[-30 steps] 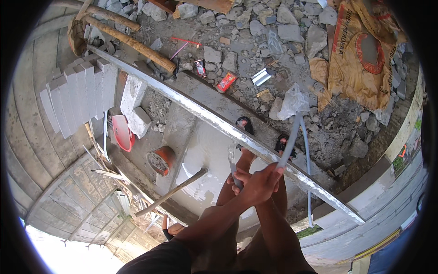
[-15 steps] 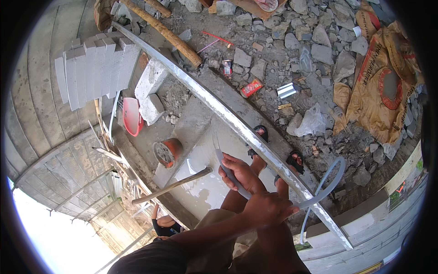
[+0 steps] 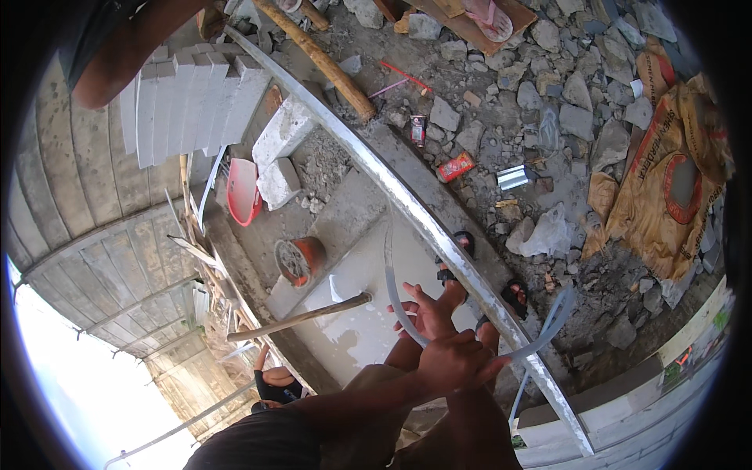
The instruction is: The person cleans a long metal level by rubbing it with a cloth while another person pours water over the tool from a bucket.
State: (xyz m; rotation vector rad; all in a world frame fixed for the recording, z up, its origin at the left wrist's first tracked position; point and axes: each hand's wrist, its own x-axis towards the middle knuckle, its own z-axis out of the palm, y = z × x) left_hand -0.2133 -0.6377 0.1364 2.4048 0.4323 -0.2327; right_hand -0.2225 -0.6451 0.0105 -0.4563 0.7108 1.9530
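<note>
A clear flexible hose (image 3: 389, 270) hangs over the wet grey slab (image 3: 352, 309) and runs down past both hands; its far upper stretch is faint. My left hand (image 3: 460, 360), on the arm from the lower left, crosses over my right wrist, its fingers wrapped round the hose. Beyond it, my right hand (image 3: 427, 312) is open with fingers spread, the hose passing against its palm side. From the left fist the hose bends rightward into a loop over a long metal bar (image 3: 439, 243). A wooden handle (image 3: 301, 317) slants over the slab to the left.
Feet in black sandals (image 3: 515, 298) stand beside the bar. A mortar bucket (image 3: 300, 261), a red basin (image 3: 244, 192) and stacked grey blocks (image 3: 188, 106) are leftward. Rubble (image 3: 576, 121) and torn paper sacks (image 3: 666, 188) cover the right. Another person (image 3: 278, 384) is lower left; someone's bent limb (image 3: 117, 63) enters upper left.
My right hand has loosened from the hose and spread its fingers. The hose now reaches farther up past it. My left hand keeps its grip. A bent limb has entered at upper left.
</note>
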